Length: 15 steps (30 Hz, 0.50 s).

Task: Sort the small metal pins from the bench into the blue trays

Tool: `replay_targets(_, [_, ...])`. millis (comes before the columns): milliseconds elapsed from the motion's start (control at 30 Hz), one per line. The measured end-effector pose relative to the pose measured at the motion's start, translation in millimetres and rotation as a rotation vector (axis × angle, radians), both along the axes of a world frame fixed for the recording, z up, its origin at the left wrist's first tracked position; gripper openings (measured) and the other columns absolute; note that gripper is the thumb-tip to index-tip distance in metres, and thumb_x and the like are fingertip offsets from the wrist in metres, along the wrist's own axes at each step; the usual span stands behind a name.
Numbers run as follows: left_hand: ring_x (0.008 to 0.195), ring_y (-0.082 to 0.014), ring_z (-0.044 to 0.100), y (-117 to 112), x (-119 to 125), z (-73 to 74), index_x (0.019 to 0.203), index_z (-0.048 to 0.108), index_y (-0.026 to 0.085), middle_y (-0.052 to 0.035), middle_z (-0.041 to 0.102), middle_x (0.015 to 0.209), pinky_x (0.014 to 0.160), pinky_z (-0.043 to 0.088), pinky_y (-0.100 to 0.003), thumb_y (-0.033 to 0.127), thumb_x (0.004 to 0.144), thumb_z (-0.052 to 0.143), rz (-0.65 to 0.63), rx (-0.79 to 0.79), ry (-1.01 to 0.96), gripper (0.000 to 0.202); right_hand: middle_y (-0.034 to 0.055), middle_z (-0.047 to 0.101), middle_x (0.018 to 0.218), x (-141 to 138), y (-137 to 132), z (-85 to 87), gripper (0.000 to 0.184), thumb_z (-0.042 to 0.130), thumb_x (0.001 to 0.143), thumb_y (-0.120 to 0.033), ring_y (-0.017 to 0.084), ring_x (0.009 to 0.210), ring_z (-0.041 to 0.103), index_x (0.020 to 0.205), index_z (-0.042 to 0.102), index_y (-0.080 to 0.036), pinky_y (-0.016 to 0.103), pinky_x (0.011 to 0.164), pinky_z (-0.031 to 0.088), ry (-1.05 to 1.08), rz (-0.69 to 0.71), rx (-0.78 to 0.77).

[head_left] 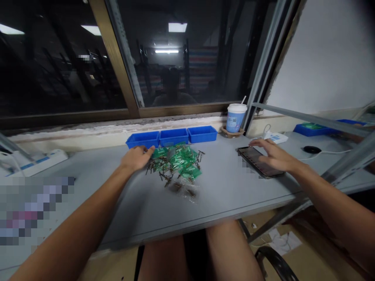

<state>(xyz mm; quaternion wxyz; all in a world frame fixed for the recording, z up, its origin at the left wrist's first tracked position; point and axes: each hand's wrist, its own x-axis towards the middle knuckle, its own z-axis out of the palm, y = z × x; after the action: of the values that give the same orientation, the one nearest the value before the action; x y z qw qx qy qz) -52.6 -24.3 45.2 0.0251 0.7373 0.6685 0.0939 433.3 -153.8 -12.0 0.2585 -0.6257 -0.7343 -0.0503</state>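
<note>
My left hand (136, 157) rests at the left edge of a pile on the grey table, its thumb and fingers a little apart and nothing visible in them. Green plastic packets (183, 158) make up most of this pile. Loose dark screws (167, 180), or thin screw-like pins, lie around and under them. Two small clear bags (190, 192) with dark pieces inside lie at the pile's near side. Over a smartphone (260, 162) lying flat on the right, my right hand (272, 154) is open with fingers spread; whether a fingertip touches the screen is unclear.
Three blue bins (173, 136) stand in a row behind the pile. A lidded blue cup (235, 119) with a straw sits in a brown holder. Power strips (43, 162) lie at both sides. A metal frame post (351, 150) rises at right, near a black round pad (312, 149).
</note>
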Motion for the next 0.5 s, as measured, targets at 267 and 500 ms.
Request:
replay_targets(267, [0.116, -0.0361, 0.061, 0, -20, -1.2, 0.118, 0.067, 0.019, -0.0133, 0.069, 0.120, 0.097, 0.047, -0.042, 0.065, 0.087, 0.040, -0.058, 0.061, -0.051, 0.062, 0.0147, 0.062, 0.123, 10, -67, -18.0, 0.049, 0.056, 0.078, -0.022, 0.028, 0.107, 0.059, 0.125, 0.050, -0.036, 0.045, 0.086, 0.049, 0.106, 0.012, 0.130])
replay_targets(500, [0.136, -0.0366, 0.045, 24, -23, -24.8, 0.136, 0.054, 0.015, -0.0166, 0.050, 0.146, 0.109, 0.038, -0.045, 0.069, 0.088, 0.035, -0.169, 0.013, -0.094, 0.075, 0.0107, 0.059, 0.132, -4, -94, -39.9, 0.038, 0.061, 0.081, -0.033, 0.031, 0.123, 0.052, 0.117, 0.054, -0.043, 0.053, 0.103, 0.040, 0.062, 0.016, 0.182])
